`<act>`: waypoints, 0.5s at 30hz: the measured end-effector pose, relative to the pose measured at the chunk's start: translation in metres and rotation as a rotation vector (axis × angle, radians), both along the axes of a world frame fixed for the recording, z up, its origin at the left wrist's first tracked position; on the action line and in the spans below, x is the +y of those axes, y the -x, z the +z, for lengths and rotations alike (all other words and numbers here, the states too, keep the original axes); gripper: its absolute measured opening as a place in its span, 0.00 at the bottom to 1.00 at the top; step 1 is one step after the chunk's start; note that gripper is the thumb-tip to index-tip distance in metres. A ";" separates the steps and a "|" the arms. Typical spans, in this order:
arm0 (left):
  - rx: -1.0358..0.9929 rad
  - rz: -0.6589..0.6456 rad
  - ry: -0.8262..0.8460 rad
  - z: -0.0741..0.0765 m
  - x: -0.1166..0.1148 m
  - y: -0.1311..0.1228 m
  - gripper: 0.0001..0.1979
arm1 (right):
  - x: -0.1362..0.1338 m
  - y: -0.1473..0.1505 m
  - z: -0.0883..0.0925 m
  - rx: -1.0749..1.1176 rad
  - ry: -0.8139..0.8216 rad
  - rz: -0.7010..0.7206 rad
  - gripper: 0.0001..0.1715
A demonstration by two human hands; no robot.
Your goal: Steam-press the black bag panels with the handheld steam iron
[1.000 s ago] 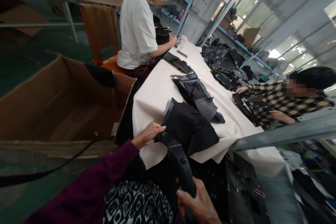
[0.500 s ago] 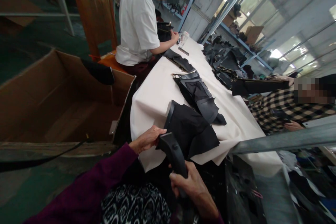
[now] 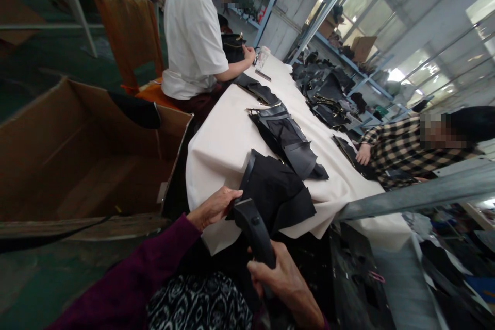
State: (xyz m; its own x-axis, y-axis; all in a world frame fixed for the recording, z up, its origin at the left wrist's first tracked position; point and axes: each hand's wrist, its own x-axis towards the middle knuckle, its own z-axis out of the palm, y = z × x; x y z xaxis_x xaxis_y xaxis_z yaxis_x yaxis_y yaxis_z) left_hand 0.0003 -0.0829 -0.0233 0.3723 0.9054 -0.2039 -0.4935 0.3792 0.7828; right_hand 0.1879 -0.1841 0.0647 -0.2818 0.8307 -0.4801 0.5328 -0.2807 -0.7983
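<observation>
My left hand (image 3: 218,207) is closed, its thumb and fingers pinching the near left edge of a black fabric piece (image 3: 273,191) on the cloth-covered table. In my right hand (image 3: 284,273) is a black handheld tool (image 3: 253,224) with a thick handle, a round button and a flat wide head. Its exact kind is unclear. The tool's head points up and left, close to my left fingertips and over the fabric's near edge. Beyond it lies another black panel (image 3: 286,134) with shiny strips and metal hardware. A further black piece (image 3: 257,90) rests farther up the table.
A large open cardboard box (image 3: 127,165) stands at left. A person in a white shirt (image 3: 193,36) sits beyond it, handling a black bag. Across the table (image 3: 216,134), a person in a checked shirt (image 3: 402,149) works near a metal bar (image 3: 410,191). Black pieces (image 3: 325,87) are heaped behind.
The person in the checked shirt has brought the long black piece down onto the table edge, a hand resting on it. My view has shifted slightly; my hands keep nearly the same pose.
</observation>
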 end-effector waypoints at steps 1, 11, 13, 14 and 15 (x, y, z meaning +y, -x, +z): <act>-0.003 -0.010 -0.004 0.001 -0.001 0.000 0.21 | 0.004 0.003 0.004 0.021 -0.009 0.010 0.18; -0.035 0.233 -0.268 0.102 0.046 0.009 0.21 | 0.007 -0.043 0.051 0.113 -0.185 -0.173 0.33; -0.075 0.305 -0.359 0.133 0.060 0.006 0.21 | -0.002 -0.058 0.056 0.099 -0.215 -0.229 0.33; -0.104 0.348 -0.405 0.149 0.065 0.004 0.20 | -0.007 -0.063 0.058 0.089 -0.225 -0.247 0.34; -0.138 0.392 -0.449 0.164 0.069 0.003 0.19 | -0.011 -0.069 0.059 0.074 -0.238 -0.263 0.35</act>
